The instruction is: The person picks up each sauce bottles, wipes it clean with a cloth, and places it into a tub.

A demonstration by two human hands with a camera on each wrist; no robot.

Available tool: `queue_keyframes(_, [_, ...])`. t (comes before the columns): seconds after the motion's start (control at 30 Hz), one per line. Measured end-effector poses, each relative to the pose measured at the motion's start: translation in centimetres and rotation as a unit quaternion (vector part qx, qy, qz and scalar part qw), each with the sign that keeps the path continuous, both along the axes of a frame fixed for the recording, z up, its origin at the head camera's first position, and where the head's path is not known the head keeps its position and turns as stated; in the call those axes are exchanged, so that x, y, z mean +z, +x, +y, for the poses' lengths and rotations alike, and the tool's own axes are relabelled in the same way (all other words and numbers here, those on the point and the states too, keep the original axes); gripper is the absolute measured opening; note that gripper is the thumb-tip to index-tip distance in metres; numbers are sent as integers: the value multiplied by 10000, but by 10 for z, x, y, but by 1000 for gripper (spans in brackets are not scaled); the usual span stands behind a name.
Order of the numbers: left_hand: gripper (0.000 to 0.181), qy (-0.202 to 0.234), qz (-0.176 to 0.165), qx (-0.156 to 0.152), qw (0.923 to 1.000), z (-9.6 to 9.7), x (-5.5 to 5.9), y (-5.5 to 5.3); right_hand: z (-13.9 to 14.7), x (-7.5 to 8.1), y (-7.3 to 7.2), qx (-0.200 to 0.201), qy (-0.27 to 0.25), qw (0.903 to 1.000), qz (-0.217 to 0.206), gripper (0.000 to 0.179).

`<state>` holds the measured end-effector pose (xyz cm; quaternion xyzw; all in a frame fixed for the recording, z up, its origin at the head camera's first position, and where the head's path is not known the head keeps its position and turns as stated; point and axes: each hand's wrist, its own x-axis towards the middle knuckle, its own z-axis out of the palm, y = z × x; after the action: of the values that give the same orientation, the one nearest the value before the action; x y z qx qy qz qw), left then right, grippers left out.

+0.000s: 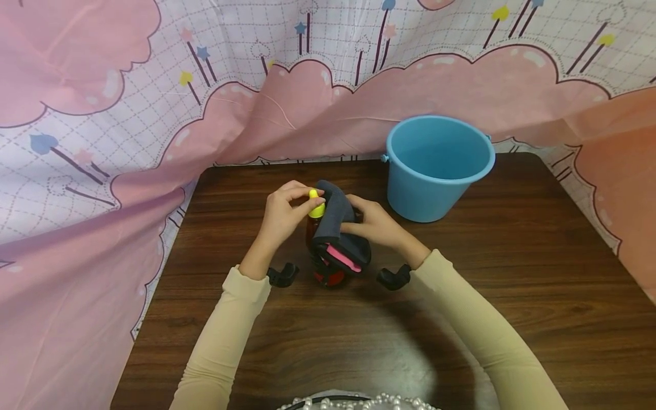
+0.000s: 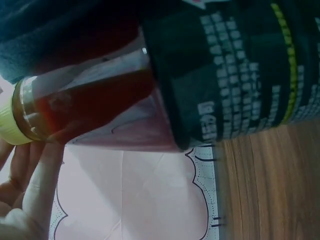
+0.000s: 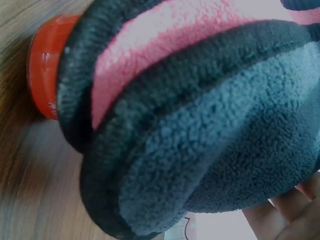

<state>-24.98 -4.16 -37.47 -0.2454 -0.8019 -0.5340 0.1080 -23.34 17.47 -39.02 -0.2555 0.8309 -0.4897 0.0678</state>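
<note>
My left hand (image 1: 286, 212) pinches the yellow cap of a sauce-like bottle (image 1: 316, 210) between thumb and fingers. In the left wrist view the bottle (image 2: 100, 100) shows red-brown contents and a dark green label with white print. Its red lower part (image 3: 45, 67) appears in the right wrist view. My right hand (image 1: 376, 226) grips a folded grey cloth (image 1: 335, 213) with black edging and pink inside, which lies against the bottle's side. Up close, the cloth (image 3: 215, 135) looks fluffy; it hides much of the bottle and some right-hand fingers.
A light blue bucket (image 1: 427, 196) stands on the dark wood table (image 1: 512, 267), behind and to the right of my hands. A pink and white patterned curtain (image 1: 328, 114) hangs along the table's back and sides.
</note>
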Motion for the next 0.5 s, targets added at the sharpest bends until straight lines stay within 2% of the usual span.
queue_keyframes(0.1, [21,-79,33,89,9999,0,0,0,1,-7,-4,13,-8,10000,74,51])
queue_keyframes(0.27, [22,-250,73,223,9994,-1,1,0,-3,-7,-3,-63,132,9996,225,52])
queue_keyframes(0.5, [22,-311,52,257,9992,-2,2,-1,-8,-8,2,-369,614,9966,416,54])
